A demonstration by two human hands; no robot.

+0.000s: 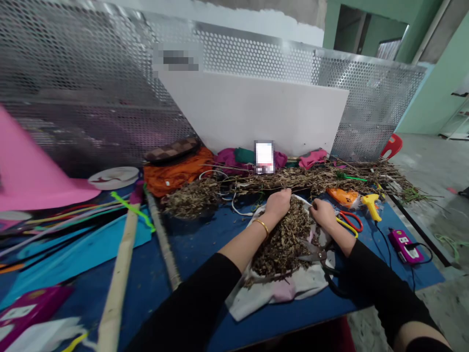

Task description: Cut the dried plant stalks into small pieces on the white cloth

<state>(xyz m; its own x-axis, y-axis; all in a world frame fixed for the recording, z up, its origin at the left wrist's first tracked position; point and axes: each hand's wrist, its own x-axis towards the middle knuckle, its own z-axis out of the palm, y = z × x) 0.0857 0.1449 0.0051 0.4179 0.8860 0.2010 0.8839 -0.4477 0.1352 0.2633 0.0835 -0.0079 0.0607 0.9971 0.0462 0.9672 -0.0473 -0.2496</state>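
A heap of crumbled dried leaves (284,239) lies on a white cloth (252,296) with pinkish patches, spread on the blue table. My left hand (278,204), with a gold bangle at the wrist, is closed on the cloth's far edge, left of centre. On the far right edge my right hand (323,213) is closed too, its fingertips pinching the cloth. Open-bladed pruning shears (318,255) rest across the heap's right side, their dark handles below my right forearm. Fingertips of both hands are partly hidden.
Bundled dry stems (311,178) run along the table's back. At right are red-and-yellow-handled scissors (351,222), a yellow glue gun (372,206) and a purple power strip (406,246). Wooden sticks (119,274), a pink cone (32,166) and an orange bag (178,168) stand left.
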